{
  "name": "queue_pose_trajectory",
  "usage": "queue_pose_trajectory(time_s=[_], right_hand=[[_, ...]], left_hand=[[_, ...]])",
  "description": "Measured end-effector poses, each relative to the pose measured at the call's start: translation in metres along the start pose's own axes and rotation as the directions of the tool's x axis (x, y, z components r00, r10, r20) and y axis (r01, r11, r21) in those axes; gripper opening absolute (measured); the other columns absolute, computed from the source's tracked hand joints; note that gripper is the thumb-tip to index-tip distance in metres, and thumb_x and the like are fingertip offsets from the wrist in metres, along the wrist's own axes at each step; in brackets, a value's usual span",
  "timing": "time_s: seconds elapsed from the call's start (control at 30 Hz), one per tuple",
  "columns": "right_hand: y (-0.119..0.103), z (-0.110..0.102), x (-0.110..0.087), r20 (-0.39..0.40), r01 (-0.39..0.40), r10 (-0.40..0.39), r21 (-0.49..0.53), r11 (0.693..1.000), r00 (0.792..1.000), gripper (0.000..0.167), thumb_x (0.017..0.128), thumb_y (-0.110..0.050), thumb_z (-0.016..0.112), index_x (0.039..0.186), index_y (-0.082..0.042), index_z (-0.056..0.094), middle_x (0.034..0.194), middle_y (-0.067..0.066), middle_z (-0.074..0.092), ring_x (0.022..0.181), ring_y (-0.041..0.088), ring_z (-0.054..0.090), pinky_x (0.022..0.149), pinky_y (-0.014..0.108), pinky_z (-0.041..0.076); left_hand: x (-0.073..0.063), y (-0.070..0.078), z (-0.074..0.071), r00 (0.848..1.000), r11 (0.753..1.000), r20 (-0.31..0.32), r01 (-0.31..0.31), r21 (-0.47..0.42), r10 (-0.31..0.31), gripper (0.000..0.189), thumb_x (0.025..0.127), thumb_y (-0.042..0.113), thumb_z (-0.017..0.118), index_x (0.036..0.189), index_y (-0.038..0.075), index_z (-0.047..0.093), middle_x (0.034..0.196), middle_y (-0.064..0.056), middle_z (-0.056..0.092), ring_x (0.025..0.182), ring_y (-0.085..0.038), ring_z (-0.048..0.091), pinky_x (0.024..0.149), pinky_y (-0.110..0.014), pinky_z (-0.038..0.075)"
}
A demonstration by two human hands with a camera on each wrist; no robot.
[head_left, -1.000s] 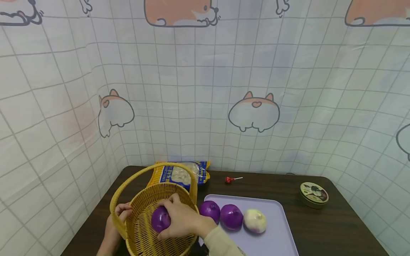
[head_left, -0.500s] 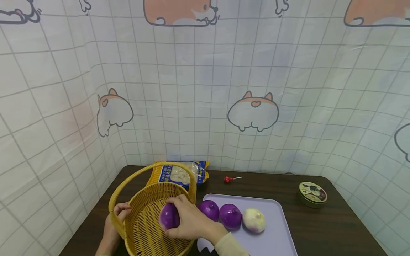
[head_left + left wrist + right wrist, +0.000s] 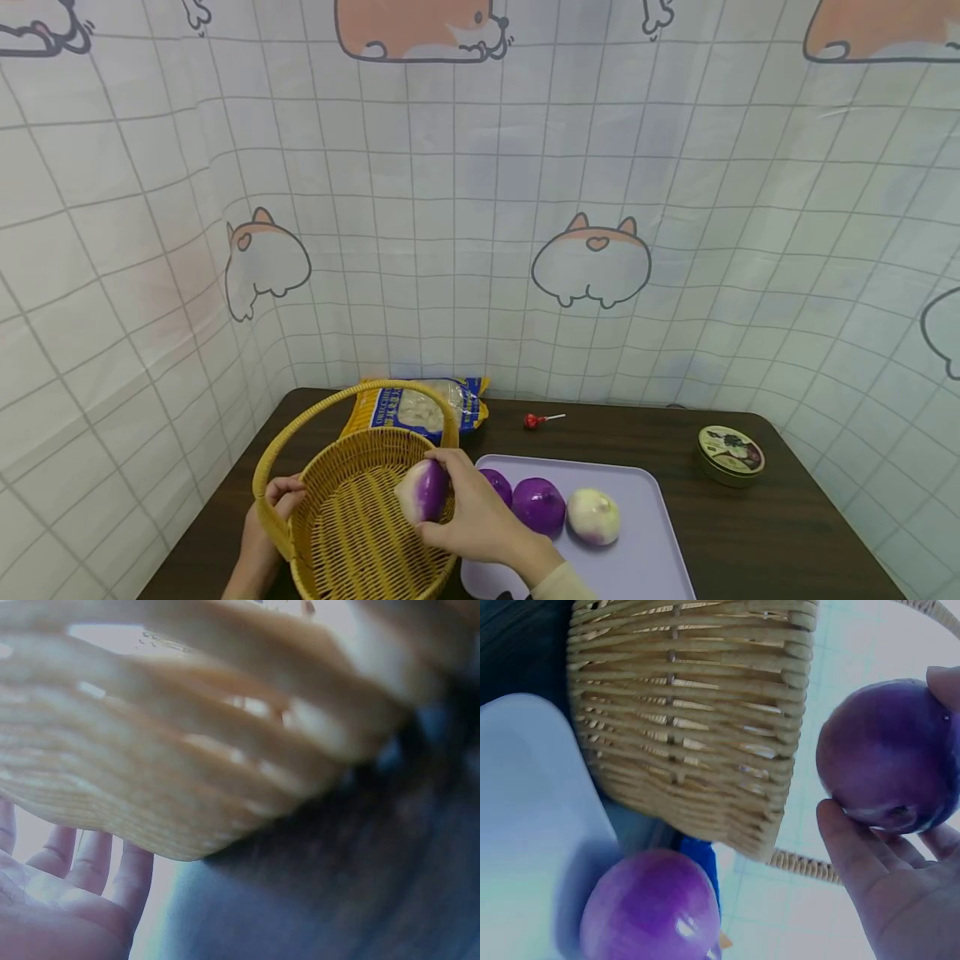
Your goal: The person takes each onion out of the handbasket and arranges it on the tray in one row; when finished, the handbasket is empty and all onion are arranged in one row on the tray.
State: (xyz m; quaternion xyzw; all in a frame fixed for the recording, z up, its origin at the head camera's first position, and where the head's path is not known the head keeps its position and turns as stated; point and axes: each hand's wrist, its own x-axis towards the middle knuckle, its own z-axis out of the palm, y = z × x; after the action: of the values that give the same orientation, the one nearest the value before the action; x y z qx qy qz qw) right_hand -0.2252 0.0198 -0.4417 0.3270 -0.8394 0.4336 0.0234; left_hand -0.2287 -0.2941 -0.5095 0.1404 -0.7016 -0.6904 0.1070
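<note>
My right hand holds a purple and white onion over the right side of the yellow wicker basket, fingers and thumb spread around it. In the right wrist view that onion is up beyond the basket rim, clear of the weave. My left hand grips the basket's left rim beside the foot of its tall handle. The left wrist view has the left hand's fingers against the blurred basket wall. Nothing lies on the visible part of the basket floor.
Right of the basket, a pale lilac tray bears two purple onions and a whitish one. Behind stand a yellow and blue pasta bag and a red lollipop. A round tin sits at the right.
My right hand has moved right and up with the onion, from the basket's middle to its right rim. The onion has turned, its white side now showing. The left hand stays put.
</note>
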Motion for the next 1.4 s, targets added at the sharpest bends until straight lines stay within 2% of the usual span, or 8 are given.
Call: queue_pose_trajectory(time_s=[0.33,0.57,0.73,0.83,1.0,1.13,1.33,1.4], right_hand=[[0.011,-0.010,-0.019,-0.106,0.063,-0.054,0.079,0.995,0.993,0.077,0.073,-0.020,0.080,0.139,-0.029,0.041,0.135,-0.004,0.043,0.115,0.013,0.051,0.091,0.031,0.050],[0.020,-0.023,-0.035,-0.196,0.057,-0.034,0.113,0.992,0.980,0.075,0.074,-0.014,0.083,0.137,-0.024,0.042,0.135,-0.003,0.044,0.116,0.015,0.051,0.090,0.032,0.051],[0.030,-0.033,-0.044,-0.260,0.102,-0.062,0.141,0.985,0.963,0.080,0.069,-0.001,0.084,0.137,-0.015,0.043,0.136,0.005,0.045,0.116,0.021,0.053,0.085,0.034,0.054],[0.038,-0.039,-0.051,-0.289,0.114,-0.076,0.119,0.986,0.954,0.080,0.069,0.000,0.083,0.137,-0.013,0.043,0.137,0.005,0.044,0.115,0.020,0.053,0.086,0.033,0.053],[0.053,-0.047,-0.063,-0.320,0.038,0.003,0.121,0.992,0.948,0.081,0.071,-0.004,0.083,0.138,-0.021,0.041,0.137,-0.001,0.045,0.114,0.017,0.053,0.087,0.030,0.051],[0.060,-0.052,-0.072,-0.358,-0.014,0.057,0.123,0.992,0.932,0.087,0.069,-0.006,0.084,0.141,-0.027,0.040,0.136,-0.002,0.045,0.115,0.018,0.052,0.090,0.030,0.050],[0.066,-0.055,-0.080,-0.382,0.011,0.054,0.165,0.986,0.923,0.080,0.068,0.003,0.081,0.137,-0.019,0.046,0.136,0.001,0.041,0.117,0.023,0.051,0.088,0.032,0.052],[0.068,-0.057,-0.084,-0.391,-0.003,0.078,0.188,0.982,0.917,0.078,0.068,0.004,0.081,0.135,-0.016,0.046,0.136,0.001,0.041,0.118,0.025,0.051,0.090,0.033,0.052]], left_hand=[[0.009,-0.012,-0.001,1.000,1.000,-0.017,0.012,0.008,-0.012,0.014,0.098,0.015,0.055,0.104,0.002,0.057,0.097,0.020,0.059,0.095,0.002,0.054,0.079,-0.015,0.047],[0.002,0.000,0.001,0.999,0.999,-0.004,0.045,0.020,-0.045,0.014,0.097,0.014,0.054,0.103,0.002,0.057,0.102,0.015,0.056,0.095,0.001,0.054,0.080,-0.017,0.047],[0.006,-0.007,0.000,0.999,0.999,-0.009,0.036,0.023,-0.036,0.016,0.097,0.016,0.054,0.105,0.002,0.057,0.102,0.016,0.056,0.096,0.001,0.054,0.080,-0.016,0.046],[0.008,-0.010,-0.001,0.999,0.999,-0.010,0.031,0.020,-0.030,0.015,0.097,0.016,0.055,0.105,0.002,0.057,0.102,0.017,0.056,0.096,0.003,0.053,0.080,-0.014,0.045],[0.011,-0.013,-0.002,1.000,1.000,-0.014,0.014,0.016,-0.014,0.013,0.097,0.015,0.055,0.102,0.003,0.058,0.102,0.019,0.057,0.095,0.005,0.052,0.080,-0.011,0.044],[0.011,-0.013,-0.002,1.000,1.000,-0.011,0.007,0.027,-0.007,0.014,0.097,0.015,0.055,0.103,0.002,0.058,0.102,0.019,0.057,0.095,0.006,0.052,0.080,-0.011,0.044],[0.010,-0.011,-0.003,1.000,0.999,-0.012,0.024,0.027,-0.024,0.015,0.097,0.015,0.055,0.104,0.002,0.058,0.101,0.019,0.056,0.094,0.005,0.053,0.079,-0.013,0.045],[0.010,-0.010,-0.003,1.000,0.999,-0.009,0.025,0.026,-0.024,0.015,0.098,0.015,0.054,0.104,0.002,0.058,0.101,0.019,0.057,0.094,0.004,0.053,0.080,-0.014,0.045]])
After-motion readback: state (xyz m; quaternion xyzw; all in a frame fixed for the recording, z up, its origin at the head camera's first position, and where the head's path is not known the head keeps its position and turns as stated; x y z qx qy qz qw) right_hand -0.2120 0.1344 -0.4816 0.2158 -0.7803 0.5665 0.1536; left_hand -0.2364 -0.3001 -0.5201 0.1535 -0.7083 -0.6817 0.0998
